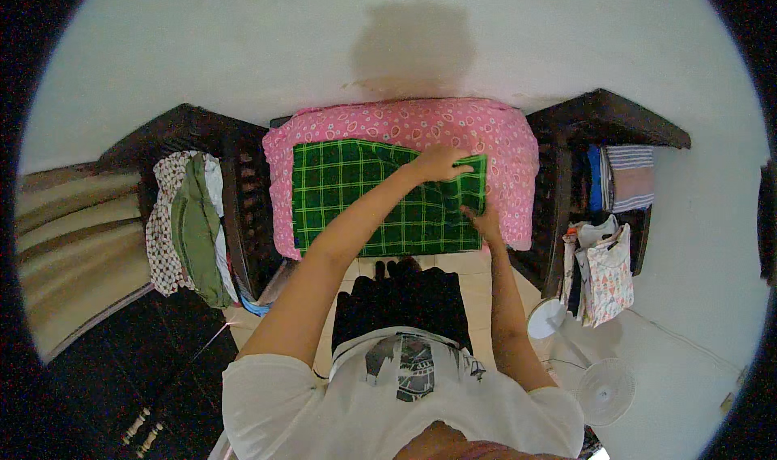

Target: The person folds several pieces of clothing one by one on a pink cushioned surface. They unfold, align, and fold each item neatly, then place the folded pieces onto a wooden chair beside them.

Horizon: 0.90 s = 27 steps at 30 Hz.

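A green plaid cloth (340,199) with light grid lines lies spread on a pink patterned cloth (510,126) that covers a raised surface before me. My left hand (442,163) reaches across to the cloth's upper right part, its fingers over the far edge. Lower down, my right hand (484,220) is at the right edge of the same cloth, fingers apart. Whether either hand pinches the fabric cannot be made out. Small folds run through the plaid cloth near both hands.
Dark wooden pieces flank the pink surface. Garments (197,229) hang at the left; folded striped cloth (630,177) and hanging shirts (609,272) are at the right. A white fan (604,392) stands lower right. A wall rises behind the pink surface.
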Tool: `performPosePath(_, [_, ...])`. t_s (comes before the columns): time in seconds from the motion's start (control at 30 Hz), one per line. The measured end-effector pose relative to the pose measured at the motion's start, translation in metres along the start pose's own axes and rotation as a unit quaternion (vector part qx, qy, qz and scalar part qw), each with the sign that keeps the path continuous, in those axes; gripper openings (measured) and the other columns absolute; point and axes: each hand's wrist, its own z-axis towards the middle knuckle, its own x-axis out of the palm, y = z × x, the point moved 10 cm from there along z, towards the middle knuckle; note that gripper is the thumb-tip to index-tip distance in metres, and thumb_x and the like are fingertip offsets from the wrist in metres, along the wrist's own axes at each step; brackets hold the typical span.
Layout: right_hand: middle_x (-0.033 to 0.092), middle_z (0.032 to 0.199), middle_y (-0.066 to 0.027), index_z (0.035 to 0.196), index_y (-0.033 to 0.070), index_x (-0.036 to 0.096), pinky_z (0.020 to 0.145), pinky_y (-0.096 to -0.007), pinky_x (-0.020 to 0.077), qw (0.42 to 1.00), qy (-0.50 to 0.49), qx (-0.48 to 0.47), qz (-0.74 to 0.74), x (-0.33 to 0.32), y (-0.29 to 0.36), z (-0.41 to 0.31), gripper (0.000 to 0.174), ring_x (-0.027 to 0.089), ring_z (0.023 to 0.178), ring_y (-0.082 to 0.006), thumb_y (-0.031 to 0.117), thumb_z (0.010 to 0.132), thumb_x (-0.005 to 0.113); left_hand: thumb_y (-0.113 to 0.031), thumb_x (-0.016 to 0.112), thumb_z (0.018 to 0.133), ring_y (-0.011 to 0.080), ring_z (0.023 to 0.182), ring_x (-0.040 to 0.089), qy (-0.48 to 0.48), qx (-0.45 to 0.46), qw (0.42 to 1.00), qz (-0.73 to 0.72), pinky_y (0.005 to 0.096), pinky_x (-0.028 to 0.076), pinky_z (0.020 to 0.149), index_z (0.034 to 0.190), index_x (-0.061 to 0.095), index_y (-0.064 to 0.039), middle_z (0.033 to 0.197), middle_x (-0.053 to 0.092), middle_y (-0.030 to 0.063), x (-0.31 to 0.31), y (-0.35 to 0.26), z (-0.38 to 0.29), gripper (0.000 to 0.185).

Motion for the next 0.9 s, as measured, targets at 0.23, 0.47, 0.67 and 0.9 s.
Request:
performPosePath(0.23, [0.056, 0.085, -0.022, 0.104, 0.004, 0.052, 0.067, -0.0419, 0.0421, 0.982, 0.013, -0.022, -0.185, 0.005, 0.007, -0.012, 0.031, 0.054, 0.076, -0.0361, 0.011, 0.074, 0.052, -0.04, 0.052, 0.078, 0.0331, 0.078, 0.056, -0.221, -0.155, 0.962, 0.041, 0.0398, 0.044, 0.07, 0.104, 0.057, -0.014, 0.086, 0.06, 0.0154, -0.118, 0.038, -0.091, 0.037])
performPosePath(0.47, [0.057, 0.08, -0.0141, 0.088, 0.006, 0.054, 0.063, -0.041, 0.0429, 0.903, -0.091, -0.205, -0.367, -0.052, 0.247, 0.072, 0.017, 0.054, 0.074, -0.0327, 0.006, 0.071, 0.048, -0.031, 0.053, 0.08, 0.0239, 0.067, 0.06, -0.326, -0.279, 0.901, 0.06, 0.0332, 0.045, 0.056, 0.094, 0.057, -0.004, 0.076, 0.06, 0.0146, -0.272, 0.041, -0.11, 0.031])
performPosePath(0.67, [0.057, 0.079, -0.0103, 0.092, 0.009, 0.056, 0.065, -0.0376, 0.0435, 0.825, -0.223, -0.387, -0.347, -0.078, 0.386, 0.059, 0.028, 0.054, 0.077, -0.0282, 0.001, 0.067, 0.048, -0.01, 0.051, 0.082, 0.0149, 0.072, 0.061, -0.488, -0.025, 0.851, -0.192, 0.0236, 0.05, 0.062, 0.087, 0.056, 0.005, 0.078, 0.06, 0.0115, -0.392, -0.046, -0.105, 0.016])
performPosePath(0.9, [0.057, 0.08, -0.0119, 0.091, 0.005, 0.058, 0.068, -0.0354, 0.041, 0.793, -0.236, -0.486, -0.282, -0.132, 0.416, -0.024, 0.034, 0.049, 0.075, -0.0293, -0.008, 0.061, 0.047, -0.005, 0.049, 0.082, 0.0152, 0.078, 0.058, -0.45, 0.058, 0.862, -0.223, 0.0243, 0.049, 0.07, 0.09, 0.054, 0.007, 0.086, 0.058, 0.0096, -0.368, -0.127, -0.142, 0.016])
